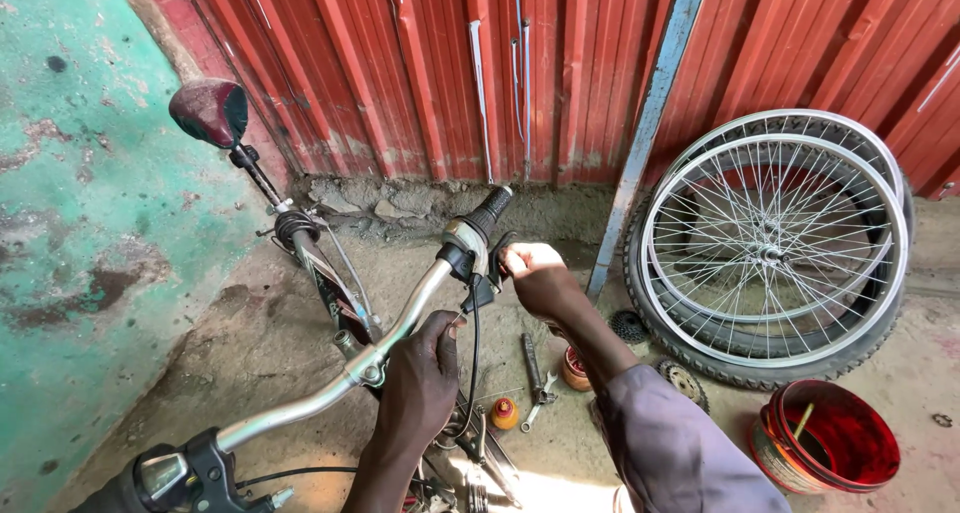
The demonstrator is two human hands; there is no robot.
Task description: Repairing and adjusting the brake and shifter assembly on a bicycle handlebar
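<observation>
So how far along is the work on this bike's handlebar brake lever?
Done: the handlebar carries grips and shifters at both ends. In hand: the left hand grips the bar near the stem while the right hand works at the brake lever by the far grip. Left: two wheels lean unmounted on the red wall, and a spanner lies on the ground.

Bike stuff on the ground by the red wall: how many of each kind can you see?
Spoked wheels: 2
Loose tyre: 1
Red tub: 1
Spanner: 1
Cogs: 2
Total: 7
</observation>
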